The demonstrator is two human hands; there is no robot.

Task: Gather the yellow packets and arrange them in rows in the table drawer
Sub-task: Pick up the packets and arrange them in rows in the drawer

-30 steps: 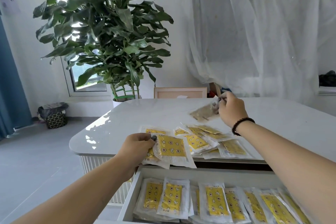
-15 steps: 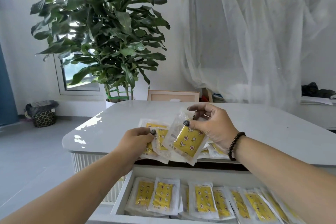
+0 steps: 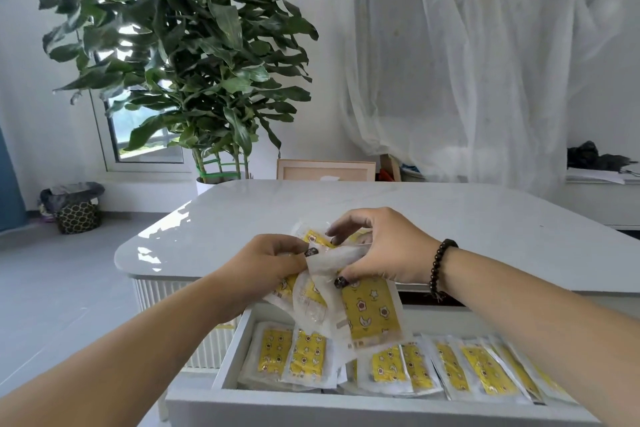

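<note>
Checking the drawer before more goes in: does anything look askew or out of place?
Mostly tidy. The packets in the drawer overlap unevenly, leaning rather than lying in straight rows. Both hands hold a loose bunch of packets above it.

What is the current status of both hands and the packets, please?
Left hand and right hand both gripping a bunch of yellow plastic-wrapped packets above the open white table drawer. Row of packets already inside. Nothing in the way.

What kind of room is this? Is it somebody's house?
Probably a room in a home, maybe a living or dining room: a tall potted plant by a window, a white table, and a small lined waste basket on the floor.
</note>
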